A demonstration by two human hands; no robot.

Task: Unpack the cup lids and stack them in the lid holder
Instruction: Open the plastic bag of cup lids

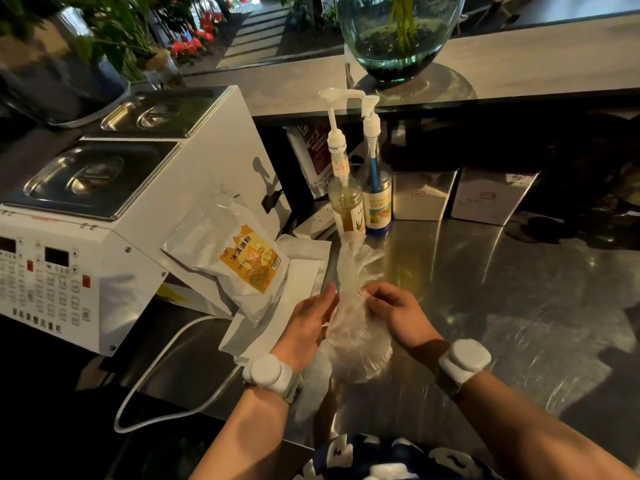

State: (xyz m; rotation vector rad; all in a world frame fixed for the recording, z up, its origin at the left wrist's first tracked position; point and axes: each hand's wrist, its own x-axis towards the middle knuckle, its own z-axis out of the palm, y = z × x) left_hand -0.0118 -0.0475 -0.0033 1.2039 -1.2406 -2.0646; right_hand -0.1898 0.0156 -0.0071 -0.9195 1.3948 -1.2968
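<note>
A clear plastic bag of cup lids (358, 344) stands on the steel counter (502, 306) in front of me, its twisted neck rising between my hands. My left hand (311, 323) grips the bag's left side just below the neck. My right hand (394, 313) pinches the neck from the right with its fingertips. The lids inside show only as a pale blurred stack. No lid holder is in view.
A white machine with two steel lidded wells (104, 220) fills the left. A powder pouch (239, 258) leans against it over white packets. Two pump syrup bottles (360, 188) stand just behind the bag; two steel canisters (460, 195) sit further right. A glass vase (398, 36) rests on the raised shelf.
</note>
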